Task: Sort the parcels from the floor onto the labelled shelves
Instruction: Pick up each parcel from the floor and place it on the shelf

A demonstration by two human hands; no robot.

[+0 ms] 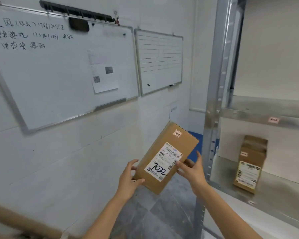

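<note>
My left fingers (138, 181) and right fingers (180, 164) gripped one parcel (166, 157); a second parcel (250, 164) stood on the shelf (276, 192), lower right.

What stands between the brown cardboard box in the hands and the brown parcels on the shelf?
The grey perforated metal rack upright, in the head view, separates the held box from the shelved parcels.

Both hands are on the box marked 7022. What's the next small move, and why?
Probably swing the box right, toward the shelf. The left hand and right hand grip its edges, it hangs left of the shelf post, and a second box stands on that shelf. The shelf tag is too blurred to read, so check it closer.
</note>
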